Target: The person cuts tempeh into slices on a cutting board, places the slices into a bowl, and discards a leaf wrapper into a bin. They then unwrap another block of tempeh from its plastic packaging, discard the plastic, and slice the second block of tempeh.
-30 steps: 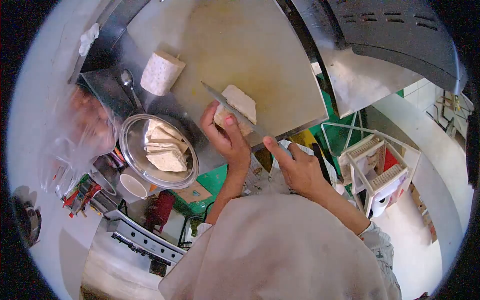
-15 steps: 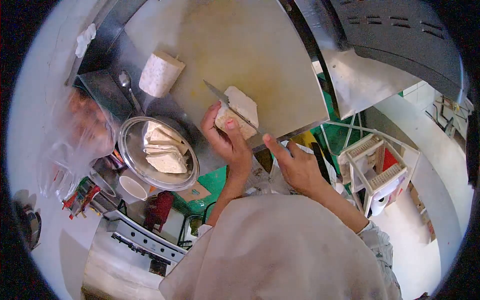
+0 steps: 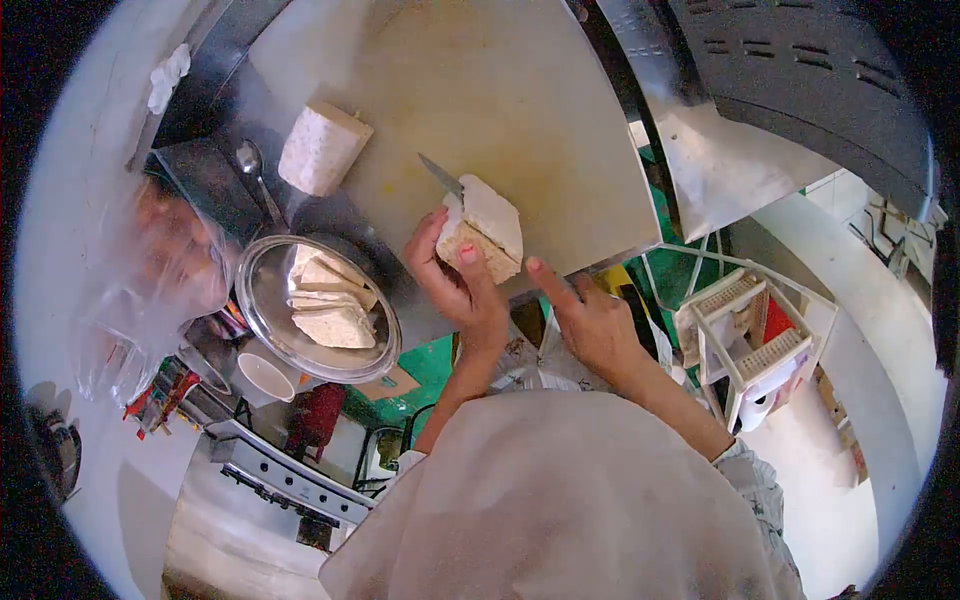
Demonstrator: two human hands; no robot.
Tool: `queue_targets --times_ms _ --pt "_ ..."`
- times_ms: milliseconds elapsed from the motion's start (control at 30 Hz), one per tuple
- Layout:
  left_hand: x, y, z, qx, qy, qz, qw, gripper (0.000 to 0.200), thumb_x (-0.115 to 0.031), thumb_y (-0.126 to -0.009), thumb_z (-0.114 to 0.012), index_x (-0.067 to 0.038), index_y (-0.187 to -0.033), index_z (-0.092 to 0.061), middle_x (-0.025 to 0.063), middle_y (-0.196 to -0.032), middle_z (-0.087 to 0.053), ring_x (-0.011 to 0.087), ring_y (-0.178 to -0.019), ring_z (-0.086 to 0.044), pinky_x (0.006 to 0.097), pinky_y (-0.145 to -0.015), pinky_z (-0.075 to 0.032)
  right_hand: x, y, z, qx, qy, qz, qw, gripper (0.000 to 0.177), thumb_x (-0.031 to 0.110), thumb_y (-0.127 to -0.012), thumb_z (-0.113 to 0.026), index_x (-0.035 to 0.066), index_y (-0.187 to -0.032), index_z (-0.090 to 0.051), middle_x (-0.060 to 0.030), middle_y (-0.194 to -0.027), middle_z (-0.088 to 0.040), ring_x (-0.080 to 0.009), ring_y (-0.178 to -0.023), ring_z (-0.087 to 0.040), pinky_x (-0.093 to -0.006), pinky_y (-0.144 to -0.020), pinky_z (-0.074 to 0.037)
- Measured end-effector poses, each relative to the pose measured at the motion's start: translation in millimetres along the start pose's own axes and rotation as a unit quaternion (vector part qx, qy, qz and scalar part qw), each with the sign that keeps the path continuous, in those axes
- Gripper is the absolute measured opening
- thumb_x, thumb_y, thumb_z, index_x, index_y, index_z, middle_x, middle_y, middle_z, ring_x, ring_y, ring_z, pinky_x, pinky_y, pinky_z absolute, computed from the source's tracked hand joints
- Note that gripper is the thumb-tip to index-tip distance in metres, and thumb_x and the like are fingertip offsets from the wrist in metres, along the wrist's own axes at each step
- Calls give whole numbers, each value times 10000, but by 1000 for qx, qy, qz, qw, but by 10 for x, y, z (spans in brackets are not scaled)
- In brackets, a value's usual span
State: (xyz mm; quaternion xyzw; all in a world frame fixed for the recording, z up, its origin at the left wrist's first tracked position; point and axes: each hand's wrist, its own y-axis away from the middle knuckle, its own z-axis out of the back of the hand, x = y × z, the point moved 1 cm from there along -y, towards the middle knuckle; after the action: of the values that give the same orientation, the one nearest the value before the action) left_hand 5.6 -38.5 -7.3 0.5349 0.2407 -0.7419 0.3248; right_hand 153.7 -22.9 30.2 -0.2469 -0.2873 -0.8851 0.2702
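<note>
A pale block of what looks like tempeh [image 3: 495, 217] stands at the cutting board's near edge. My left hand [image 3: 462, 290] is closed around its left side, thumb on the near face. In my right hand [image 3: 595, 325] is a knife [image 3: 438, 174], index finger stretched along it. The blade is sunk in the block, its tip showing beyond the far side; the handle is mostly hidden by my hand. Left of the block lies a larger tempeh piece [image 3: 323, 150]. Several cut slices [image 3: 333, 303] rest in a round steel bowl [image 3: 250, 318].
The cutting board [image 3: 480, 90] covers much of the counter. A spoon [image 3: 260, 183] lies behind the bowl, near a clear plastic bag [image 3: 150, 270]. A white cup [image 3: 267, 374] stands below. On the right are a white rack [image 3: 745, 330] and a dark metal appliance [image 3: 810, 100].
The blade has sunk deeper into the block, and less of it shows on the near side. Both hands have shifted only slightly. The bowl and the larger piece have stayed put.
</note>
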Motion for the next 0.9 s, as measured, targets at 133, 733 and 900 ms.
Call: queue_targets --times_ms 133,733,900 --pt "60 32 -3 -8 25 10 1000 379 -279 -922 -476 9 -1165 -435 170 -1159 -477 278 -1099 -437 399 -974 -316 -80 -66 -105 39 43 -25 998 698 53 -757 -583 264 -1376 -339 -156 -806 -564 -333 -617 -597 -418 -499 -502" --pt "6 19 22 0 17 17 1000 398 -271 -927 -487 18 -1189 -410 165 -1186 -450 257 -1107 -434 380 -974 -317 -11 -31 236 -16 -232 -40 972 463 80 -882 -517 125 -1331 -410 -160 -1232 -536 -311 -1021 -577 -355 -863 -451" --pt "-18 18 10 -6 40 14 999 402 -266 -931 -484 12 -1200 -373 168 -1182 -438 243 -1119 -420 375 -986 -302 162 248 351 13 -99 -18 995 542 54 -828 -558 170 -1336 -408 -165 -946 -586 -336 -759 -599 -377 -630 -492"
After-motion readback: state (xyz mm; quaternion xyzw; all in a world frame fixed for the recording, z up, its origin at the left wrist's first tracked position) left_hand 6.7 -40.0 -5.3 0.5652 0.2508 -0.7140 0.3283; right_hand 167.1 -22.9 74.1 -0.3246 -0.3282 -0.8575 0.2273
